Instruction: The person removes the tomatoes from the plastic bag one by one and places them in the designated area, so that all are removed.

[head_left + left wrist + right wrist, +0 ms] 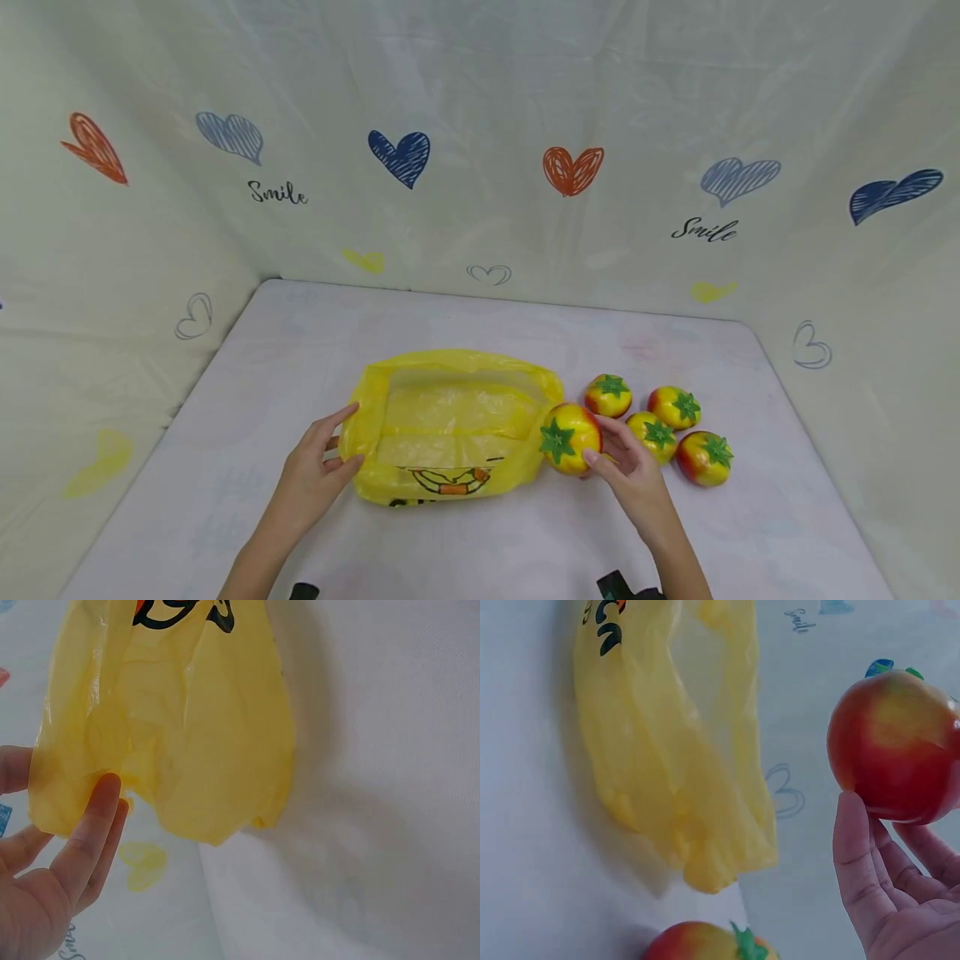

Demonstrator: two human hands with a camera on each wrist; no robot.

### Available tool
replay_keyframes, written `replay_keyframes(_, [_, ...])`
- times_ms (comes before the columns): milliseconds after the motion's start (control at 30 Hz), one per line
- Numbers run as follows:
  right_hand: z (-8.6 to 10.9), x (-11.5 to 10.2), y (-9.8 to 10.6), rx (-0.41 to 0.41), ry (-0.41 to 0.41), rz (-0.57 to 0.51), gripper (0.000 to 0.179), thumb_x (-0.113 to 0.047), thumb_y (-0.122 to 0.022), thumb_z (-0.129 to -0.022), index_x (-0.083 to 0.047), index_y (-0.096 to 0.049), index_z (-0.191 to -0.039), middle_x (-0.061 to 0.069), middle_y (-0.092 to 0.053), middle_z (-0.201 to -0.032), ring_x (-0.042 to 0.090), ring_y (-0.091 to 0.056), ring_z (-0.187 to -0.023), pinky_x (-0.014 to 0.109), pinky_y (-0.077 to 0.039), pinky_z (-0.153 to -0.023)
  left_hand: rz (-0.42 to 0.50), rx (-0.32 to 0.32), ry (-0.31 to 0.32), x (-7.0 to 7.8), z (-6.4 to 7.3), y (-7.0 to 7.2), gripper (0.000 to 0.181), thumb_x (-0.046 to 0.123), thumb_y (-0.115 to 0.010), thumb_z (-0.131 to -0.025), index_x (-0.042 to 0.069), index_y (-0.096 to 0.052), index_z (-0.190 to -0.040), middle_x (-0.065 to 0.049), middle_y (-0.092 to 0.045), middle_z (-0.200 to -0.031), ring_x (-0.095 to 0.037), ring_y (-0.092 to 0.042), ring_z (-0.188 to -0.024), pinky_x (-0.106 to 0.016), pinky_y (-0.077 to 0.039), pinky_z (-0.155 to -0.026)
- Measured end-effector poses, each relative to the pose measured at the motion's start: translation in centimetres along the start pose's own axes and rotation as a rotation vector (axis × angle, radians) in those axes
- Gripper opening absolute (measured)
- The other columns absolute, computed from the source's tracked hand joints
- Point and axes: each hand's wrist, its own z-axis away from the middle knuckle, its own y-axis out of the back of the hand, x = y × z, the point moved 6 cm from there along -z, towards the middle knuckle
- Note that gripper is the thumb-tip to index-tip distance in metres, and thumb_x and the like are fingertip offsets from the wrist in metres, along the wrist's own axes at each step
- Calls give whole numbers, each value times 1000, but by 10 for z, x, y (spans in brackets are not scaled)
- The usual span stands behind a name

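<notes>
A yellow plastic bag (450,408) lies on the table with its mouth spread wide and printed figures on its near side. My left hand (318,462) holds the bag's left edge, thumb and fingers about the plastic, also visible in the left wrist view. By the bag's right rim, my right hand (630,462) grips a red-and-yellow toy tomato (572,439) with a green star-shaped leaf top. In the right wrist view this tomato (892,750) sits at the fingertips, raised beside the bag (660,750).
Several more toy tomatoes (703,458) lie to the right of the bag, close together. The white tabletop (300,333) ends at a pale curtain (480,83) printed with hearts. Two dark objects (617,585) show at the bottom edge.
</notes>
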Motion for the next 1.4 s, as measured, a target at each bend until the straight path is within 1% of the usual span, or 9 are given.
replay_keyframes(133, [6,33,18,73,-122,-8,53,-21,-58,-92,-6,-38,-138,16,-41,-141,-13,-50,-100,8,-46,-84,2,-4,6,-2,0,0,64,6,-63,-85,12,-35,-143,-18,-37,-140,-36,-49,-116,-39,-54,-86])
replay_keyframes(267, [8,84,42,135,-170,-68,59,-30,-59,-91,-7,-36,-141,16,-42,-140,-5,-53,-100,12,-50,-80,2,-5,7,-3,0,0,64,7,-63,-86,13,-35,-143,-18,-37,-140,-36,-49,-116,-39,-54,-86])
replay_keyframes(433, [15,133,65,182,-357,-11,78,-58,-58,-82,-23,-30,-145,6,-39,-142,-3,-53,-99,14,-52,-81,22,8,-26,-3,-1,-1,63,5,-63,-85,11,-36,-142,-18,-38,-138,-34,-49,-112,-34,-55,-82])
replay_keyframes(667, [36,121,76,170,-476,-88,89,-54,-54,-87,-9,-10,-150,23,-23,-150,-11,-51,-91,24,-52,-88,21,13,-34,-4,-1,-1,63,5,-63,-85,11,-36,-142,-19,-38,-138,-34,-50,-111,-34,-56,-82])
replay_keyframes(800, [43,126,83,234,-533,-123,95,-56,-53,-86,-4,-5,-149,26,-21,-149,-15,-52,-76,17,-53,-81,28,4,-11,-5,-1,-2,62,6,-62,-86,11,-35,-142,-18,-38,-138,-32,-50,-111,-33,-55,-83])
replay_keyframes(933, [45,137,89,290,-574,-135,110,-65,-57,-76,-2,-3,-149,27,-28,-145,-8,-58,-76,22,-55,-81,26,2,-3,-6,-1,-2,62,6,-62,-86,11,-35,-142,-18,-37,-139,-33,-49,-112,-35,-55,-84])
replay_keyframes(1067, [46,143,95,323,-600,-127,116,-69,-58,-72,-1,-4,-149,10,-59,-112,2,-64,-77,26,-56,-78,19,2,-3,-6,0,-2,63,7,-62,-86,12,-35,-142,-18,-37,-139,-35,-49,-113,-39,-54,-86])
replay_keyframes(1167, [47,145,97,331,-613,-114,116,-70,-57,-72,1,-5,-148,-10,-62,-88,7,-64,-76,23,-56,-72,17,0,4,-5,1,-2,63,7,-62,-86,12,-35,-142,-18,-37,-140,-35,-48,-114,-40,-54,-87])
replay_keyframes(1400, [47,148,96,274,-655,-163,120,-68,-62,-68,3,-5,-147,-10,-62,-85,8,-65,-78,21,-56,-71,25,-10,22,-6,2,-2,63,8,-62,-86,13,-35,-142,-18,-37,-140,-35,-48,-114,-40,-53,-87])
